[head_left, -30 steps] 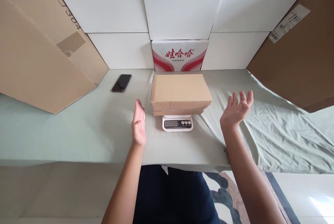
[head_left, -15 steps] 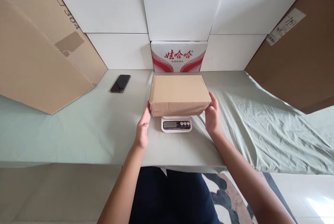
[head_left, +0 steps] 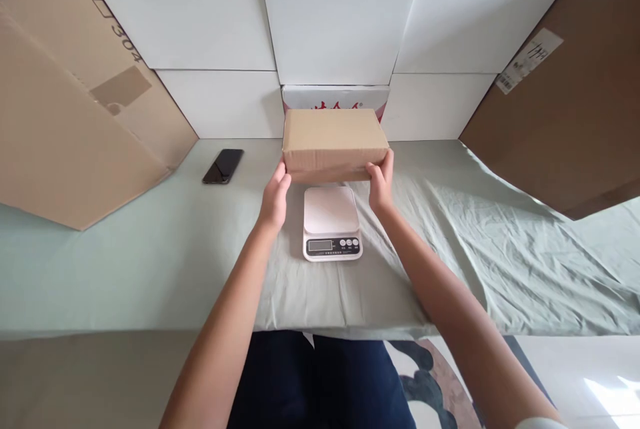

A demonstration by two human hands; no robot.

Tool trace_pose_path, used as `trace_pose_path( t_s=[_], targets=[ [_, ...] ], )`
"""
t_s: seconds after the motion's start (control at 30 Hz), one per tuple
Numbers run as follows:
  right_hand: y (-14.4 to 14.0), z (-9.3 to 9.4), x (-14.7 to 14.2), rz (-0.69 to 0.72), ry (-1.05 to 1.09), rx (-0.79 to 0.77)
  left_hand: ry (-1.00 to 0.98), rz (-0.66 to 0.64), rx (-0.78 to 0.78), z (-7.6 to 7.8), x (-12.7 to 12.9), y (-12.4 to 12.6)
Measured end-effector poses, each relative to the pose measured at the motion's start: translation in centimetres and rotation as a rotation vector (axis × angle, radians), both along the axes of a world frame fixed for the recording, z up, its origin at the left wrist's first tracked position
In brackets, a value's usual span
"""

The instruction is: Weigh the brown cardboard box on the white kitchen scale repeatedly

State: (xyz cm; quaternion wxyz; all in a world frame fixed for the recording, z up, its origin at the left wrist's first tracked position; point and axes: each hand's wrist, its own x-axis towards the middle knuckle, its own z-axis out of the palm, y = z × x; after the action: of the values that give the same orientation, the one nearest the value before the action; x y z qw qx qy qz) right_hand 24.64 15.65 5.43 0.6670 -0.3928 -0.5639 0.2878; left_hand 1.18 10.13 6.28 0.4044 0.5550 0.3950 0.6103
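Note:
A shut brown cardboard box [head_left: 334,141] is held between both my hands, lifted off the scale and pushed toward the back wall. My left hand [head_left: 275,197] grips its near left corner. My right hand [head_left: 381,183] grips its near right corner. Below and in front of the box sits a small white kitchen scale [head_left: 330,222] with a bare weighing plate, a display and buttons on its near edge. The box hides most of a red-and-white printed carton [head_left: 335,96] at the back.
A black phone [head_left: 223,166] lies at the back left on the pale green cloth-covered table [head_left: 125,262]. Large brown cardboard sheets lean at the left [head_left: 75,122] and right [head_left: 560,109]. White panels [head_left: 340,22] form the back wall. The cloth is wrinkled at right.
Both hands went from open in the air to the box's sides, then lifted it off the scale and moved it back. The scale plate is now uncovered.

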Motion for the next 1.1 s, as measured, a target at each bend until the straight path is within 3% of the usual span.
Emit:
trace_pose_path(
  t_s=[0.07, 0.17, 0.33, 0.47, 0.6, 0.7, 0.8, 0.93, 1.1],
  targets=[
    [2.9, -1.4, -0.2, -0.014, 0.029, -0.034, -0.004, -0.008, 0.025, -0.6, 0.5, 2.7],
    [5.0, -3.8, -0.2, -0.026, 0.061, -0.068, 0.013, 0.047, 0.027, -2.8, 0.9, 5.1],
    [5.5, -5.5, 0.3, 0.015, 0.047, -0.087, -0.051, 0.05, -0.037, -6.5, 0.4, 6.2],
    [6.0, -5.8, 0.5, 0.052, 0.054, -0.127, -0.103, 0.063, -0.108, -7.7, 0.3, 6.8],
    [6.6, -6.5, 0.4, 0.082, 0.081, -0.153, -0.117, 0.064, -0.11, -7.6, 0.5, 7.1],
    [7.1, -6.7, 1.1, 0.075, 0.118, -0.175, -0.143, 0.155, -0.1, -6.8, -0.5, 7.0],
    [7.8, -6.6, 3.2, -0.058, 0.237, -0.22, -0.205, 0.3, -0.058, -5.6, -2.8, 6.7],
    [8.6, -6.3, 7.1, -0.239, 0.406, -0.273, -0.238, 0.358, -0.059, -4.8, -5.5, 6.3],
    [8.6, -6.1, 8.4, -0.252, 0.464, -0.285, -0.213, 0.357, -0.081, -5.4, -5.4, 6.7]
  ],
)
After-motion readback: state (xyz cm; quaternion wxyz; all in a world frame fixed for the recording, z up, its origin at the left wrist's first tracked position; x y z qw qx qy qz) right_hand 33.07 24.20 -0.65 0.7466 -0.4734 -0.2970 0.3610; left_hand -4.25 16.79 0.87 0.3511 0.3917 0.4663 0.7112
